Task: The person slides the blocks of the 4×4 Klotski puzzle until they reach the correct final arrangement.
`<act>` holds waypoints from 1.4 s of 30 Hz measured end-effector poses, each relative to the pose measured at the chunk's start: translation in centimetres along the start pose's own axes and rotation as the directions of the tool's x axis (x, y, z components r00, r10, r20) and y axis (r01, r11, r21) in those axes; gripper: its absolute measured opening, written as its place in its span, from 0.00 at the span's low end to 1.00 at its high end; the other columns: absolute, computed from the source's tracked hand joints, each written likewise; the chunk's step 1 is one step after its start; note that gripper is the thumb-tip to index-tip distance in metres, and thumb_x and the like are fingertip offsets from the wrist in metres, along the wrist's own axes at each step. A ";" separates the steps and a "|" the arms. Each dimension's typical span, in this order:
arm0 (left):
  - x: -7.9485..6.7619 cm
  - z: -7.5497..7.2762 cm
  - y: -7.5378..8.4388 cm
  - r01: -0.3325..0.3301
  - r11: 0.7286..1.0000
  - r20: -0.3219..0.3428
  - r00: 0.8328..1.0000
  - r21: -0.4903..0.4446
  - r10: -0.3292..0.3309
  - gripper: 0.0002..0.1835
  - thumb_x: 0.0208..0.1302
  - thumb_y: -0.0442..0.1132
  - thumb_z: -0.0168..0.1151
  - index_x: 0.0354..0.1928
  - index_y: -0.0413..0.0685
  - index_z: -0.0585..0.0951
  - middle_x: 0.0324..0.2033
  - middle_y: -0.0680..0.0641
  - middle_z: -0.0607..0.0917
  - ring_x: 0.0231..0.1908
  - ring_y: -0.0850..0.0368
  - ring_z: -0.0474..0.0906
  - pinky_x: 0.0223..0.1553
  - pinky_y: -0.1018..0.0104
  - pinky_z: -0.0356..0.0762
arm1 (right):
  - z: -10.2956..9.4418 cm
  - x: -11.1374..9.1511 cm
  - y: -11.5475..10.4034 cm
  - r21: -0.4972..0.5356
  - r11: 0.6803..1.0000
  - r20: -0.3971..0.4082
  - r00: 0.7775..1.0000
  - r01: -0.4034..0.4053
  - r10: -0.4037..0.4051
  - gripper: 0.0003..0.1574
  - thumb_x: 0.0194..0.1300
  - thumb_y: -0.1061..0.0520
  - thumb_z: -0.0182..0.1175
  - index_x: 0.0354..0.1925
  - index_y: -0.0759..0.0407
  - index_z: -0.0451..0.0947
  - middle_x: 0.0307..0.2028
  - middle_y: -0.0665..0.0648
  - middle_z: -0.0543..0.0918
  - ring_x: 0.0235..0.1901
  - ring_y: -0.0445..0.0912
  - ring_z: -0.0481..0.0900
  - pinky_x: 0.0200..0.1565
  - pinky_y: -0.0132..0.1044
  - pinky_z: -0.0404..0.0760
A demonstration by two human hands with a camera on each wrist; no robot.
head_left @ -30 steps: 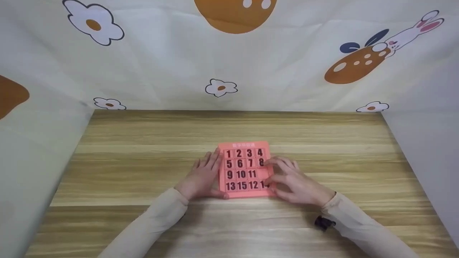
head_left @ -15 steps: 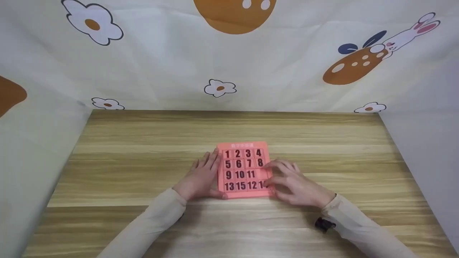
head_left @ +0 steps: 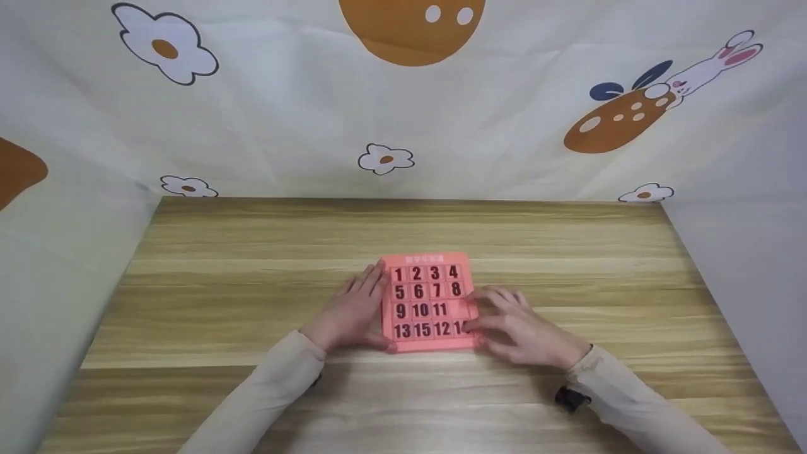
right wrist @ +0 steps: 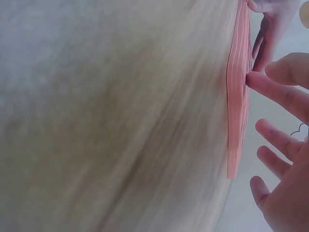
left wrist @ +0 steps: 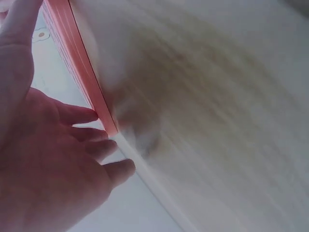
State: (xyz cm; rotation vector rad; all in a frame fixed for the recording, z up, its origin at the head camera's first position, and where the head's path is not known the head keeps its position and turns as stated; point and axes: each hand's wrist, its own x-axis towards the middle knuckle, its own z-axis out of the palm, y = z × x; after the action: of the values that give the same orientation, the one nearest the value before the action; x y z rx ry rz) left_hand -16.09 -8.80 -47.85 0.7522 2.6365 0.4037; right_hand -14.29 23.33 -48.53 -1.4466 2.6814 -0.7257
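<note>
A pink number slide puzzle (head_left: 425, 347) lies flat on the table in the head view. Black numerals mark its tiles, and one gap shows at the right end of the third row, below 8. My left hand (head_left: 350, 313) rests along the puzzle's left side, fingers extended, thumb at the near left corner. From the right, my right hand (head_left: 520, 328) reaches over the edge. One fingertip touches the tile numbered 14 (head_left: 460, 328), partly covering it; another finger is near 8. In the right wrist view, a finger meets the face of the puzzle (right wrist: 235, 96) while other fingers stay apart from it.
The wood-grain table (head_left: 252, 271) surrounds the puzzle. Behind it hangs a pale cloth (head_left: 284, 113) printed with flowers, a rabbit and orange shapes, with pale walls at both sides. A small black object (head_left: 572, 398) sits beneath the right sleeve.
Both hands keep nearly the same places on the puzzle, and the tiles stay in the same order. The head view has shifted slightly.
</note>
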 end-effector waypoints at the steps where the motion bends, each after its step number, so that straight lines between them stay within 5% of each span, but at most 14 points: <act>1: 0.0 0.0 -0.1 -0.003 1.000 0.004 1.000 -0.007 0.003 0.71 0.40 0.69 0.70 0.74 0.35 0.42 0.74 0.38 0.36 0.73 0.44 0.33 0.71 0.49 0.36 | 0.0 0.0 0.0 0.001 1.000 0.000 1.000 0.010 -0.010 0.15 0.58 0.54 0.66 0.46 0.53 0.84 0.62 0.62 0.70 0.62 0.58 0.63 0.58 0.63 0.59; 5: 0.0 0.1 -0.2 -0.009 0.998 0.009 1.000 -0.063 0.009 0.72 0.39 0.67 0.72 0.74 0.35 0.41 0.74 0.39 0.35 0.73 0.46 0.34 0.70 0.48 0.37 | -0.1 0.1 -0.1 -0.002 1.000 0.005 1.000 0.024 -0.024 0.15 0.59 0.55 0.66 0.46 0.49 0.85 0.63 0.61 0.69 0.63 0.57 0.61 0.58 0.62 0.59; 13: 0.4 -0.1 0.0 0.012 0.998 0.040 0.999 -0.066 -0.010 0.73 0.38 0.66 0.74 0.75 0.36 0.41 0.74 0.39 0.34 0.73 0.47 0.33 0.70 0.49 0.37 | -0.5 0.6 0.0 -0.124 0.987 -0.011 0.995 -0.100 0.100 0.24 0.58 0.57 0.65 0.54 0.53 0.81 0.65 0.66 0.64 0.64 0.59 0.58 0.59 0.58 0.58; 20: 0.4 -0.2 0.2 0.024 0.999 0.055 0.998 -0.046 -0.022 0.73 0.38 0.67 0.73 0.75 0.37 0.40 0.74 0.40 0.33 0.73 0.48 0.32 0.71 0.50 0.37 | 0.2 0.6 -0.1 -0.104 0.994 -0.049 0.999 -0.015 0.010 0.22 0.57 0.57 0.65 0.52 0.54 0.82 0.63 0.64 0.67 0.63 0.58 0.61 0.57 0.59 0.60; 30: 0.6 -0.2 0.1 0.024 1.000 0.053 0.998 -0.015 -0.024 0.73 0.39 0.68 0.72 0.75 0.37 0.41 0.74 0.40 0.34 0.73 0.47 0.33 0.70 0.49 0.38 | 1.2 1.5 -1.1 -0.075 0.996 -0.003 0.998 0.056 -0.056 0.19 0.60 0.53 0.64 0.50 0.53 0.81 0.65 0.62 0.66 0.64 0.58 0.61 0.58 0.60 0.62; 42: 0.4 -0.2 0.1 0.000 0.999 0.035 0.999 -0.044 0.002 0.71 0.40 0.65 0.74 0.74 0.34 0.42 0.74 0.37 0.36 0.73 0.43 0.36 0.70 0.45 0.40 | 1.5 2.3 -1.9 -0.086 0.994 0.027 0.997 0.072 -0.070 0.20 0.62 0.51 0.63 0.52 0.52 0.82 0.65 0.62 0.65 0.64 0.60 0.61 0.58 0.60 0.63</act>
State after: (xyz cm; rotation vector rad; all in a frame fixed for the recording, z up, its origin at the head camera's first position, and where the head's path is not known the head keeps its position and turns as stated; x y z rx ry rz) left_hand -16.39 -8.54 -47.74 0.7396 2.5863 0.4438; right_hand -13.77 20.07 -48.68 -1.5666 2.6878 -0.5977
